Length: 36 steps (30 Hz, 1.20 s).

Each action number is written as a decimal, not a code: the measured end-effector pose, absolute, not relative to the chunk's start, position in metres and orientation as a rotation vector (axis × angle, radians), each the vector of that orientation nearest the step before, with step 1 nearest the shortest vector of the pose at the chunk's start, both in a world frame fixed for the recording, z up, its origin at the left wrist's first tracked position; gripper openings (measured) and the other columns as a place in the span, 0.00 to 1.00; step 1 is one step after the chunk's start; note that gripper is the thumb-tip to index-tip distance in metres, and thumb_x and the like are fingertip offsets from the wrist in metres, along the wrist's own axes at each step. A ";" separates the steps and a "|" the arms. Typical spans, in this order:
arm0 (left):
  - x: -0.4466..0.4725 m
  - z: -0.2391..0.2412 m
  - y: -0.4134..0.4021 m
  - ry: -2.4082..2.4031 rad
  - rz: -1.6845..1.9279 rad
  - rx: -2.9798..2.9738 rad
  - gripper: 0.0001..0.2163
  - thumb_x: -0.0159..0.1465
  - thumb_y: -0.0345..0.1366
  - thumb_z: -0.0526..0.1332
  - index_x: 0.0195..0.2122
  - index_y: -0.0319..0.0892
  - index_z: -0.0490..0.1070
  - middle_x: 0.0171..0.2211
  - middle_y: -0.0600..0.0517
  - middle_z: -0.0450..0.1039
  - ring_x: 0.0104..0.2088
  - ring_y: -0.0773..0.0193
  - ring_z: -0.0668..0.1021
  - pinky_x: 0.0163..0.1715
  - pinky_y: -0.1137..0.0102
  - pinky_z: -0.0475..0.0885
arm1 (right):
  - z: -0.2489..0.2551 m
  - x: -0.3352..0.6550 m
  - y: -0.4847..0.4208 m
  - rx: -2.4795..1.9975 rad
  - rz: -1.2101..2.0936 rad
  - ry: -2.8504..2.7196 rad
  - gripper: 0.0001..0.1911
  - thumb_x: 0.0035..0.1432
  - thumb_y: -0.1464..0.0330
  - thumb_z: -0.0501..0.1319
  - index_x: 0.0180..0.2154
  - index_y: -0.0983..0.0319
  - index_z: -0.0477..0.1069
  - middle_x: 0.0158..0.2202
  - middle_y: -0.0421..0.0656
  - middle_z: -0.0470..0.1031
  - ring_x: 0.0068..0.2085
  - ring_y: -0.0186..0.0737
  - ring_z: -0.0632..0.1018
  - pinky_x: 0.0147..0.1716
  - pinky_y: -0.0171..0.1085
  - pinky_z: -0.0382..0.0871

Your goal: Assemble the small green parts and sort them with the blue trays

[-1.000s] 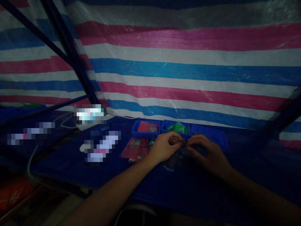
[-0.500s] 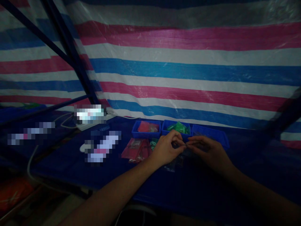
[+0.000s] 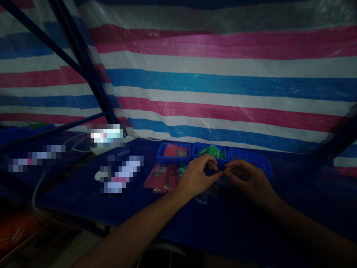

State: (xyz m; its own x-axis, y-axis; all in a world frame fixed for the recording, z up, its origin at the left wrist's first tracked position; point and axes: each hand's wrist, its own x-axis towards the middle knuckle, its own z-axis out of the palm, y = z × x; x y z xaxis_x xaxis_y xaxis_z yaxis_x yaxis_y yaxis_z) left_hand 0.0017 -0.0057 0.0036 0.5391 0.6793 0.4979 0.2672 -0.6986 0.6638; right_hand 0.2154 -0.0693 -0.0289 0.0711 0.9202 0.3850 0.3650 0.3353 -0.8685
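My left hand [image 3: 196, 174] and my right hand [image 3: 248, 176] meet above the blue table, in front of the blue bins. Thumb and fingers of the right hand are pinched together on a small, thin, dark piece, too dim to name. The left thumb reaches to the same piece, its fingers curled above. Under and beside the left wrist lie red packets [image 3: 160, 176] and a green packet [image 3: 182, 170]. Clear plastic bags [image 3: 202, 197] lie below the hands, partly in shadow.
Behind the hands stand a blue bin with red packets [image 3: 174, 150], a bin with green packets [image 3: 212, 151] and a third blue bin [image 3: 251, 158]. Left are a white oval object [image 3: 100, 175], a power strip [image 3: 111, 145] and cables. A striped sheet [image 3: 223, 85] hangs behind.
The left fingers have lifted slightly away from the thumb, and the fingertips of both hands have drawn a little apart. The packets and bins have stayed put.
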 end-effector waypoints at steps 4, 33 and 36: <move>0.001 0.005 -0.009 0.791 1.004 2.272 0.18 0.66 0.43 0.68 0.55 0.44 0.72 0.32 0.56 0.82 0.34 0.62 0.83 0.46 0.65 0.74 | -0.031 0.221 -0.067 -1.259 0.417 -1.490 0.12 0.61 0.59 0.70 0.44 0.57 0.76 0.42 0.45 0.81 0.42 0.47 0.83 0.44 0.44 0.79; 0.003 -0.003 0.000 0.500 0.916 2.250 0.10 0.70 0.38 0.64 0.49 0.42 0.81 0.49 0.47 0.82 0.50 0.58 0.82 0.54 0.64 0.75 | -0.035 0.220 -0.070 -1.207 0.302 -1.603 0.17 0.64 0.62 0.69 0.53 0.54 0.73 0.45 0.45 0.82 0.45 0.48 0.84 0.49 0.49 0.79; 0.002 -0.002 -0.003 0.396 0.926 2.297 0.16 0.69 0.43 0.66 0.54 0.42 0.79 0.56 0.44 0.78 0.57 0.55 0.78 0.60 0.61 0.72 | -0.029 0.220 -0.072 -1.221 0.184 -1.713 0.11 0.65 0.62 0.67 0.49 0.54 0.76 0.46 0.44 0.82 0.45 0.48 0.83 0.48 0.49 0.78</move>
